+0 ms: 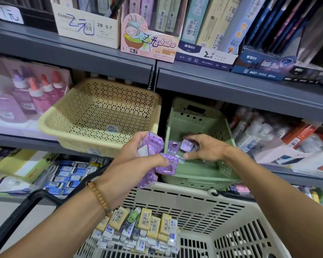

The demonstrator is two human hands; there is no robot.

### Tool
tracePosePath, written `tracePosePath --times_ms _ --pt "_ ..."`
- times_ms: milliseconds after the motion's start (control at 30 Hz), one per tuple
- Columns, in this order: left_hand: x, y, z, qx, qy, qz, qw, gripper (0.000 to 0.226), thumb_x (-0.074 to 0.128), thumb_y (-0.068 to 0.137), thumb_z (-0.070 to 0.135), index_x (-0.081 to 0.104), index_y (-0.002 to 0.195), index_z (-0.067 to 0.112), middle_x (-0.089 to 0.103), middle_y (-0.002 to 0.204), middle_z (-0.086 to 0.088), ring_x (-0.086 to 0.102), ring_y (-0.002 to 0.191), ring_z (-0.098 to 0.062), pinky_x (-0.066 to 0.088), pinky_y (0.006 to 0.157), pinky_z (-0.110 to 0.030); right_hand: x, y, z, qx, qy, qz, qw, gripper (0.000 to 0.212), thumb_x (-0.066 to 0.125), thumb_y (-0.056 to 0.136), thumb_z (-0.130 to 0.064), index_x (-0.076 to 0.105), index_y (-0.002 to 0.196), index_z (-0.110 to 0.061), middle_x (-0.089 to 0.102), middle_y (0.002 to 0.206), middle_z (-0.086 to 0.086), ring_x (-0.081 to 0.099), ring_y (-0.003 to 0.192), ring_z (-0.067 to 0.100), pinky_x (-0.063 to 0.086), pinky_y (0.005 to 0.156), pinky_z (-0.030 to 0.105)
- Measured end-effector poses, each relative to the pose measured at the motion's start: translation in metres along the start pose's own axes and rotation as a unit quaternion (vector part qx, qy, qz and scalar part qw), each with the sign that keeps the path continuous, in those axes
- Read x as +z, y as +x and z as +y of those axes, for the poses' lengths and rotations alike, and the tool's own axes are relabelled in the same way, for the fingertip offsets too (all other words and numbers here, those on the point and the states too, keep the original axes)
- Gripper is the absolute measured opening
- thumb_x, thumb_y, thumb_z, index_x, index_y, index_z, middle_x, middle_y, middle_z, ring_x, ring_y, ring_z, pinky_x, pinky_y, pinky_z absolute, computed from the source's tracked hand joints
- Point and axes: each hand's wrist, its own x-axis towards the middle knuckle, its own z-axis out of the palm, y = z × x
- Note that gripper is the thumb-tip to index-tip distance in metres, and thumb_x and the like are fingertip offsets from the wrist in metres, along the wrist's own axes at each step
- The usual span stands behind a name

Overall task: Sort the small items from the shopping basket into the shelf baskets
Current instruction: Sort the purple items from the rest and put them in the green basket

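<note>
My left hand [132, 164] grips a bunch of small purple packets [153, 144] in front of the shelf, between the two shelf baskets. My right hand [205, 148] reaches into the green shelf basket [198, 175], its fingers round one purple packet [187, 145]. Another purple packet [172, 147] lies in the green basket. The yellow perforated shelf basket [101, 108] to the left holds nothing I can see. Below me the beige shopping basket [203, 207] carries several yellow and white eraser packs [149, 224] and a green item [133, 215].
Grey shelves hold glue bottles [35, 90] at left, pencil-lead boxes [149, 40] above, and mixed stationery [280, 138] at right. Lower shelf boxes [69, 175] sit behind the shopping basket's black handle [26, 207].
</note>
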Motion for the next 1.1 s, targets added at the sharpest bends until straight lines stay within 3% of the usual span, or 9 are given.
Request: tracePosePath --times_ms 100,200,333,467,667,767,867,967,1100 --pt "0.001 0.000 0.001 -0.005 -0.006 0.003 1.000 0.040 0.075 0.073 0.005 0.063 0.100 0.031 0.066 0.080 -0.004 0.057 0.068 -0.022 0.050 0.060 -0.035 0.003 -0.006 0.003 -0.021 0.095 0.012 0.995 0.052 0.075 0.083 -0.035 0.058 0.131 -0.021 0.061 0.114 0.002 0.057 0.064 0.007 0.049 0.051 0.019" --pt "0.002 0.000 0.000 -0.004 -0.010 0.008 1.000 0.039 0.074 0.074 0.004 0.063 0.100 0.031 0.065 0.080 -0.004 0.056 0.067 -0.022 0.049 0.057 -0.033 0.007 -0.007 0.003 -0.029 0.138 0.021 0.990 0.031 0.076 0.084 -0.024 0.067 0.112 -0.017 0.065 0.085 -0.003 0.051 0.065 0.020 0.047 0.047 0.023" --pt "0.001 -0.001 -0.001 -0.001 -0.014 0.014 1.000 0.040 0.074 0.073 0.004 0.062 0.102 0.030 0.064 0.078 -0.004 0.058 0.070 -0.023 0.049 0.056 -0.032 0.007 -0.001 0.003 0.001 0.246 0.083 0.966 0.012 0.071 0.088 -0.027 0.067 0.098 -0.021 0.068 0.077 -0.003 0.053 0.053 0.008 0.041 0.041 0.018" --pt "0.001 -0.001 -0.001 -0.003 -0.013 0.017 1.000 0.041 0.075 0.072 0.006 0.063 0.102 0.031 0.069 0.083 -0.006 0.062 0.073 -0.025 0.051 0.062 -0.037 0.000 0.001 0.013 0.139 0.341 0.106 0.924 0.041 0.053 0.097 -0.046 0.064 0.109 -0.008 0.068 0.072 0.008 0.055 0.049 0.017 0.043 0.046 0.026" --pt "0.001 -0.001 0.000 0.003 -0.017 0.023 1.000 0.044 0.077 0.067 0.009 0.063 0.101 0.032 0.070 0.082 -0.004 0.065 0.072 -0.023 0.055 0.062 -0.036 0.001 -0.004 0.015 0.191 0.222 0.115 0.949 0.035 0.041 0.102 -0.041 0.061 0.116 -0.016 0.065 0.117 0.011 0.066 0.098 0.028 0.056 0.087 0.046" --pt "0.001 -0.001 0.001 0.006 -0.013 0.023 1.000 0.045 0.075 0.058 0.016 0.063 0.097 0.034 0.071 0.081 -0.002 0.067 0.073 -0.021 0.055 0.064 -0.036 -0.002 -0.013 0.007 0.110 0.115 0.113 0.981 0.029 0.051 0.098 -0.029 0.062 0.123 -0.021 0.064 0.126 0.005 0.062 0.111 0.024 0.047 0.099 0.036" --pt "0.001 -0.002 0.002 0.008 -0.014 0.023 1.000 0.043 0.075 0.057 0.017 0.064 0.094 0.035 0.070 0.083 -0.004 0.066 0.074 -0.021 0.055 0.064 -0.036 -0.002 -0.023 -0.003 0.062 0.026 0.050 0.996 0.044 0.065 0.084 -0.013 0.061 0.126 -0.027 0.064 0.118 -0.002 0.058 0.106 0.015 0.045 0.095 0.026" --pt "0.001 -0.003 0.002 0.007 -0.011 0.022 1.000 0.042 0.076 0.058 0.017 0.064 0.094 0.036 0.072 0.089 -0.012 0.067 0.075 -0.022 0.056 0.063 -0.036 0.001 -0.027 -0.005 0.076 -0.037 0.073 0.994 0.034 0.075 0.081 -0.026 0.066 0.114 -0.026 0.067 0.094 0.000 0.060 0.086 0.016 0.043 0.077 0.023" --pt "0.001 -0.003 0.002 0.009 -0.010 0.022 1.000 0.041 0.076 0.058 0.017 0.064 0.092 0.037 0.073 0.086 -0.005 0.068 0.076 -0.022 0.056 0.066 -0.039 0.003 -0.032 -0.003 0.097 0.076 0.049 0.991 0.038 0.079 0.081 -0.035 0.067 0.108 -0.011 0.075 0.090 0.002 0.072 0.080 0.019 0.059 0.078 0.034"
